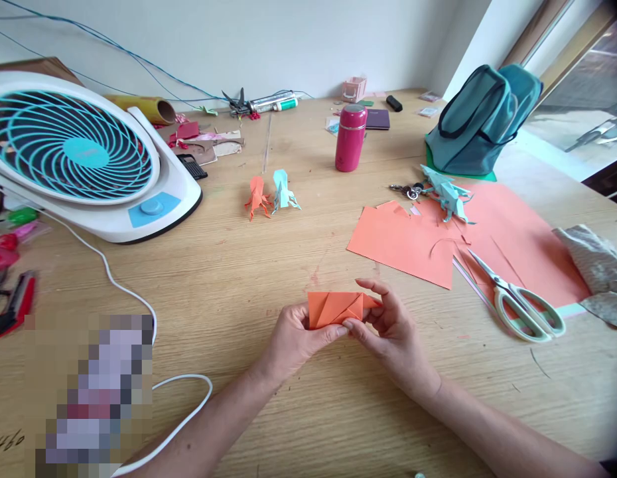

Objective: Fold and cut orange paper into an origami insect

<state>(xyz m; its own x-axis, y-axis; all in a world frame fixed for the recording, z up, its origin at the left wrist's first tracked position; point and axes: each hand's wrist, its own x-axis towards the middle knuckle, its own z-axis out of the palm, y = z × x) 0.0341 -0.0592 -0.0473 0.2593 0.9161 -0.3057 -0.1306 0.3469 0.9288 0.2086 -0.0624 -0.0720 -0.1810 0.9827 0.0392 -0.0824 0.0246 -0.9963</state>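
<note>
A small piece of folded orange paper is held up between both hands over the middle of the table, with diagonal creases and a pointed flap at its right end. My left hand pinches its left end and lower edge, thumb in front. At the right end, my right hand grips it with thumb in front and fingers behind; one finger sticks up. The two thumbs nearly meet at the lower edge. Fingers behind the paper are partly hidden.
Scissors and orange paper sheets lie right. An orange origami figure and light-blue one stand ahead; a larger blue origami figure rests right. A fan, pink flask and teal bag stand around; a white cable crosses left.
</note>
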